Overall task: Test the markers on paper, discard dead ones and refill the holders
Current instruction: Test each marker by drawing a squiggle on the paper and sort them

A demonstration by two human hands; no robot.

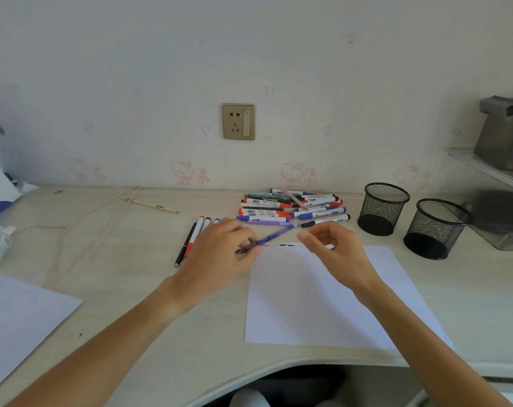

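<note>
Left hand [217,254] grips a blurred blue pen [267,238] over the paper's [316,304] top edge; right hand [334,248] hovers beside its tip, fingers loosely curled, seemingly holding nothing. Pile [290,207] behind.

Print on the markers [290,205] is too small to read.

Materials, surface finish
Tabletop [108,259]: pale matt wood grain. Paper [308,304]: white, smooth. Holders [384,208]: black metal mesh. Markers [290,205]: glossy plastic.
</note>
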